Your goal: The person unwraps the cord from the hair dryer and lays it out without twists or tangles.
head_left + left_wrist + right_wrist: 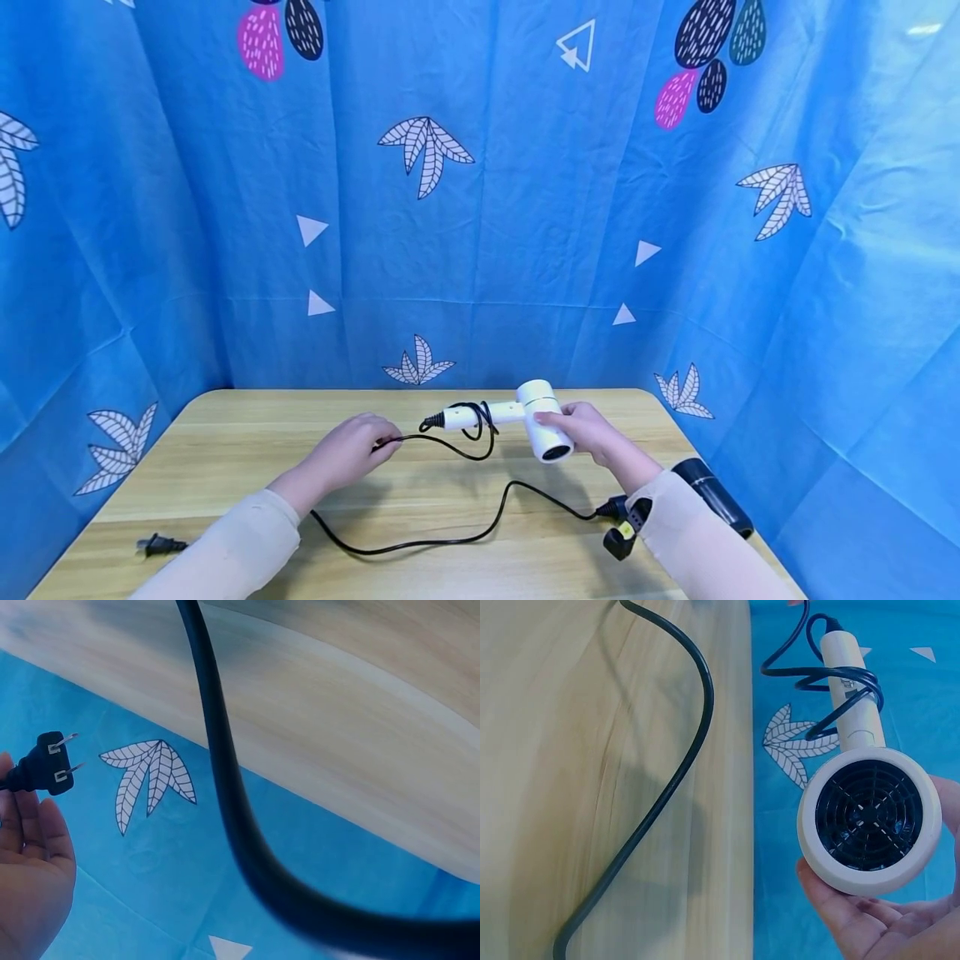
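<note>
My right hand (587,432) grips the barrel of a white hair dryer (542,429), held over the far part of the table. A black cord (844,671) is wound loosely round the dryer's handle, and the dark intake grille (868,815) faces the right wrist camera. From the handle the cord runs to my left hand (356,450), which holds its end at the two-pin plug (51,763). The plug's metal prongs point away from the fingers (56,829).
On the wooden table (420,575) an extension cord (420,543) curves from beneath my left arm to a black socket block (621,542) beside my right sleeve. Another plug (159,545) lies at left. A black cylinder (716,497) lies at the right edge. Blue curtains (480,250) surround the table.
</note>
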A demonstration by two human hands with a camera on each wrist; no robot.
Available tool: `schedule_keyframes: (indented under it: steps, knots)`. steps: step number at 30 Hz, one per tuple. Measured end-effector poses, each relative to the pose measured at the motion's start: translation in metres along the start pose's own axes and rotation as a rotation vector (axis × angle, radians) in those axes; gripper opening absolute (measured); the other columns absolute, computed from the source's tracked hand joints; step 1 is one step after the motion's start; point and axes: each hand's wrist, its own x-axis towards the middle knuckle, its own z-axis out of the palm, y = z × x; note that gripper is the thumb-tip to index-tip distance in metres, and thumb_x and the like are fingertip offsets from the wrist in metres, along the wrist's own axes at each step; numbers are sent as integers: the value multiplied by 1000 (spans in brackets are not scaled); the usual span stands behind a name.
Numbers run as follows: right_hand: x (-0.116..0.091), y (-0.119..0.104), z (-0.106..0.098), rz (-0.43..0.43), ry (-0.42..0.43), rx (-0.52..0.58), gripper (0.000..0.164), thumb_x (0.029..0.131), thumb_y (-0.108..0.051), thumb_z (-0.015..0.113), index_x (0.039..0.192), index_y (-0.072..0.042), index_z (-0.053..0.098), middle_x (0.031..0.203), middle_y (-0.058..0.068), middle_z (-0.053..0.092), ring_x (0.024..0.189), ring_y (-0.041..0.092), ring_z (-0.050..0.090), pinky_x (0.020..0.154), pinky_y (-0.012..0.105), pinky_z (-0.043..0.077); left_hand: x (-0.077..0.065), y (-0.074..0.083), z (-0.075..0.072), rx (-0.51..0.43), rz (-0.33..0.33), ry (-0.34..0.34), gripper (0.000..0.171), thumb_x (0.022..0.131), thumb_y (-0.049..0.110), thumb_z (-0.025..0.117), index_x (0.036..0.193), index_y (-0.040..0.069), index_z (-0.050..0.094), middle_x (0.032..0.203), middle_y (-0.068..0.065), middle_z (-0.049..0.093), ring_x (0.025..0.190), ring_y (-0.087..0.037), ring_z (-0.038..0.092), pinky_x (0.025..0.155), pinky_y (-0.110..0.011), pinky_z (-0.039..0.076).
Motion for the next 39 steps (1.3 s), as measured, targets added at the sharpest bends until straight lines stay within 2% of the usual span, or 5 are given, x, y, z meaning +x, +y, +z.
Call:
schedule_keyframes:
  steps: [13,24,30,35,39]
  knots:
    - [-3,2,2,-6,17,11,55,90,-37,73,114,11,60,95,16,68,78,22,68,68,35,59,-3,1,-4,-21,5,6,10,96,20,69,102,17,76,97,9,70,95,-14,64,87,-40,54]
    - [-2,3,2,-5,29,8,56,90,-37,74,116,10,60,96,15,68,80,22,68,68,36,59,-1,1,-12,-31,-1,45,16,97,21,68,108,14,76,102,4,72,100,-19,65,90,-42,53]
    - [0,5,1,-2,31,10,55,90,-37,73,115,10,60,96,15,69,79,21,68,68,35,59,4,0,-17,-120,-18,66,17,97,21,67,108,12,77,104,1,73,101,-22,66,91,-45,53]
    - [0,5,1,-2,31,13,55,90,-37,74,115,10,61,95,15,68,79,21,68,68,35,59,7,-2,-23,-206,-58,59,19,99,23,65,112,13,76,111,-1,73,108,-27,66,95,-49,51]
    - [0,4,2,1,23,13,56,90,-36,74,116,11,60,97,16,68,79,22,69,69,36,59,10,-2,-27,-239,-82,80,20,99,23,65,112,14,76,112,-3,72,110,-28,66,96,-51,51]
